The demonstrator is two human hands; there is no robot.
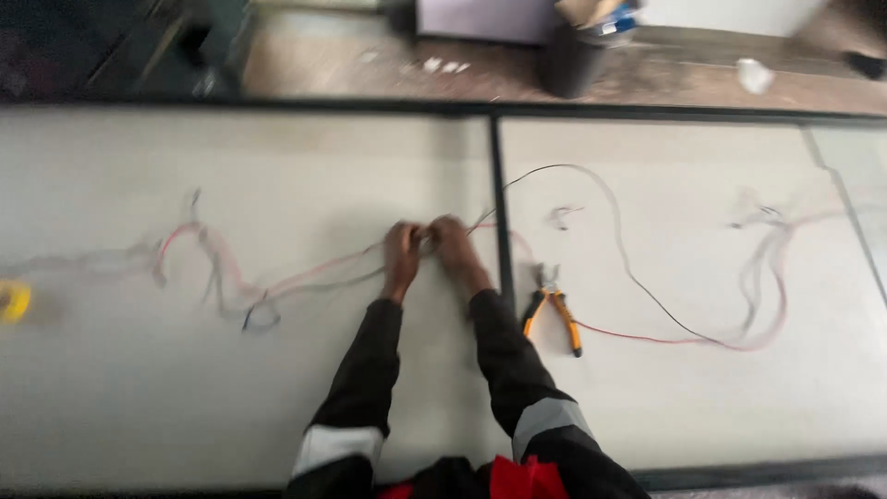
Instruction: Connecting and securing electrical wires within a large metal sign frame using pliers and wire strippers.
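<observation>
Both hands, left hand (402, 251) and right hand (453, 242), are pinching thin red and grey wires (314, 273) between closed fingers on the white tabletop (185, 388). Orange-handled pliers (552, 316) are lying just right of the fingers. Keeping the strands taut should help.

A single head-worn camera is looking down and forward from above the person's own shoulders, so both dark sleeves are running up from the bottom edge toward the middle of the picture. It is facing across a pale worktable (231, 397), with a strip of floor (370, 65) showing along the top, far beyond the fingers. The left hand (403, 251) and right hand (455, 242) are sitting near the centre, at arm's length from the lens. The view is blurring slightly. The table is spreading wide to either side of the fingers, and no second view is sharing the scene.
</observation>
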